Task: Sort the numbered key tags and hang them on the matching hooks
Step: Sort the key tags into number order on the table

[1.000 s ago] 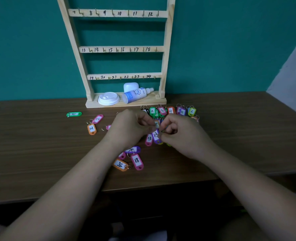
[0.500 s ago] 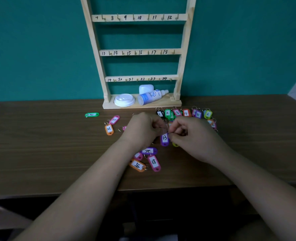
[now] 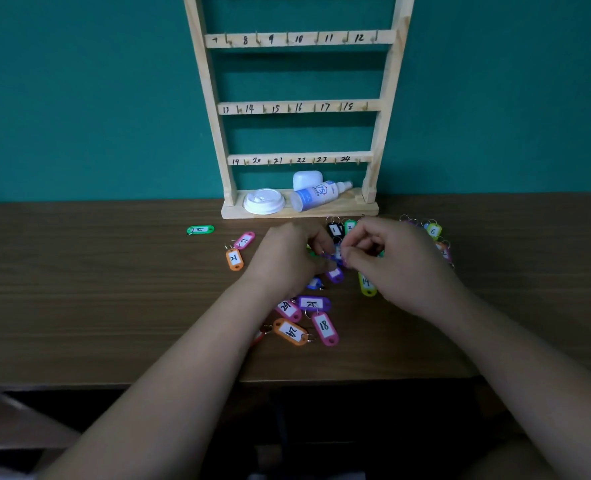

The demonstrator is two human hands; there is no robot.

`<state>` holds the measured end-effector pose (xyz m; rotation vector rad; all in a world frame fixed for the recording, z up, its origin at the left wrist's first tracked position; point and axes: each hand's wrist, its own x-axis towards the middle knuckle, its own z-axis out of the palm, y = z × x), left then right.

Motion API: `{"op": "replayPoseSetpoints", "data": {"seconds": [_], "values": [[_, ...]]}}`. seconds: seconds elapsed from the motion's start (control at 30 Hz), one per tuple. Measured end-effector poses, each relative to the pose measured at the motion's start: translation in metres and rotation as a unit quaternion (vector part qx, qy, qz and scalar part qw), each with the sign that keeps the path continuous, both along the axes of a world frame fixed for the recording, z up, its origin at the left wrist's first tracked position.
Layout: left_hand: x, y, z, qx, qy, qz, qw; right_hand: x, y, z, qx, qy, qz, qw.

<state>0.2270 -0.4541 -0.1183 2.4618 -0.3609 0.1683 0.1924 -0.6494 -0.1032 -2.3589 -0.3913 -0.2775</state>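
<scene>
Head view. The left hand (image 3: 287, 258) and right hand (image 3: 394, 265) meet above the brown table (image 3: 79, 289), fingers curled. Both hands pinch the upper end of a purple key tag (image 3: 335, 274), which hangs between the fingertips; its number cannot be read.

At 12 o'clock from the hands stands the wooden hook rack (image 3: 299, 107), its three visible rails numbered 7–12, 13–18 and 19–24. On the rack's base lie a white lid (image 3: 264, 201), a spray bottle (image 3: 318, 195) on its side and a white case (image 3: 307, 179).

Loose tags lie around the hands:
- At 6 o'clock, the orange tag 24 (image 3: 290, 331) and pink tag 18 (image 3: 324, 328).
- At 9 o'clock, the orange tag 21 (image 3: 234, 259).
- At 10 o'clock, the green tag (image 3: 200, 230).
- At 12 o'clock, the black tag 1 (image 3: 334, 230).
- At 2 o'clock, the yellow-green tag 6 (image 3: 433, 231).
</scene>
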Motion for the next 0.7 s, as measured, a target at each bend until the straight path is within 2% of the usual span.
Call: {"op": "replayPoseSetpoints", "data": {"seconds": [0.23,0.5,0.7], "values": [[0.004,0.004,-0.004,-0.012,-0.011,-0.027,0.999,0.009,-0.003,0.001,-0.004,-0.002,-0.034,0.999],[0.007,0.013,-0.001,-0.058,0.013,-0.027,0.998,0.010,-0.007,-0.006,-0.087,0.088,0.014,0.992],[0.007,0.016,0.000,0.027,-0.018,-0.013,0.999,0.007,-0.003,-0.005,-0.121,0.099,0.030,0.987]]}}
